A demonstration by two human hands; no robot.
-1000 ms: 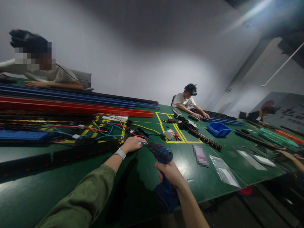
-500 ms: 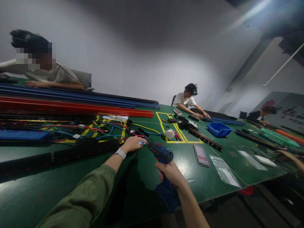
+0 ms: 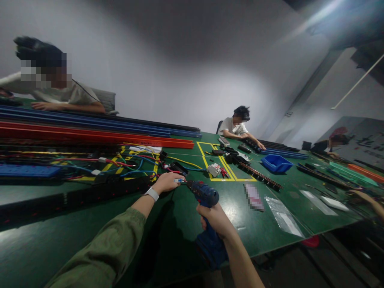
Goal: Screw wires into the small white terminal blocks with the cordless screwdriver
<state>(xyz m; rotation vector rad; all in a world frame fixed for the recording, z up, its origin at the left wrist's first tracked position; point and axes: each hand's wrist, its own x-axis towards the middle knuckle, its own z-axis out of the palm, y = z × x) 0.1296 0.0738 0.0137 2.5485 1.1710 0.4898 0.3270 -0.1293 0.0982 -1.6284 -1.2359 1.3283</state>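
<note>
My right hand (image 3: 216,219) is wrapped round the grip of a blue cordless drill (image 3: 205,193), its nose pointing left. In my left hand (image 3: 168,183) is a small white and blue block (image 3: 179,181), pinched in the fingers; its exact kind is too small to tell. The drill's tip meets or nearly meets the right end of this block; contact is unclear. Just behind my left hand lies a black housing (image 3: 178,168) with wires. A long black strip (image 3: 99,195) stretches left from that hand.
Red (image 3: 99,136) and blue channels (image 3: 99,126) lie across the back left. Coloured wires (image 3: 141,164) spread before them. A grey-white connector (image 3: 214,170), a phone-like slab (image 3: 254,197), a clear bag (image 3: 283,216) and a blue bin (image 3: 276,163) are to the right. Several co-workers sit around the table.
Both my hands, the drill and the small block stay almost still. Across the table, the co-worker's near arm has drawn back slightly.
</note>
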